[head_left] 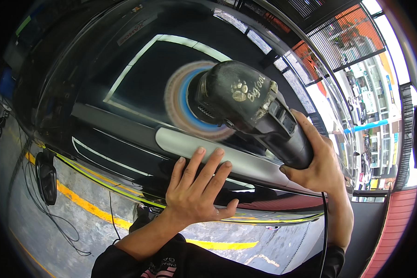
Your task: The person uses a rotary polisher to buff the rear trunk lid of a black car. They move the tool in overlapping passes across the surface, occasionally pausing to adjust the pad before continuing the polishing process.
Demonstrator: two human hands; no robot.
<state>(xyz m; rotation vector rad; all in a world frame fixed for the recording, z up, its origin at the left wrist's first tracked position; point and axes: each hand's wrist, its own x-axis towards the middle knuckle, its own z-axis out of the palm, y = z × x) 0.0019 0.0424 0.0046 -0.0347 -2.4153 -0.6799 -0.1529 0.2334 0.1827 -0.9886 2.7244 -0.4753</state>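
My right hand (319, 160) is wrapped round the rear grip of a black electric car polisher (238, 95), its thumb on the near side. The polisher's round pad (190, 102), blue inside a brownish rim, lies against the glossy black car roof (139, 83); its outer edge is blurred. My left hand (197, 187) rests with spread fingers on the dark body edge, fingertips at a silver roof rail (190, 147). That hand holds nothing. A black cord (324, 231) hangs down beside my right forearm.
Yellow-green tape (97, 178) runs along the car's near side. A side mirror (46, 178) sticks out at the left. Loose cables (55, 222) lie on the grey floor (83, 222) with yellow lines. Metal shutters (347, 37) and a red panel (394, 227) stand at the right.
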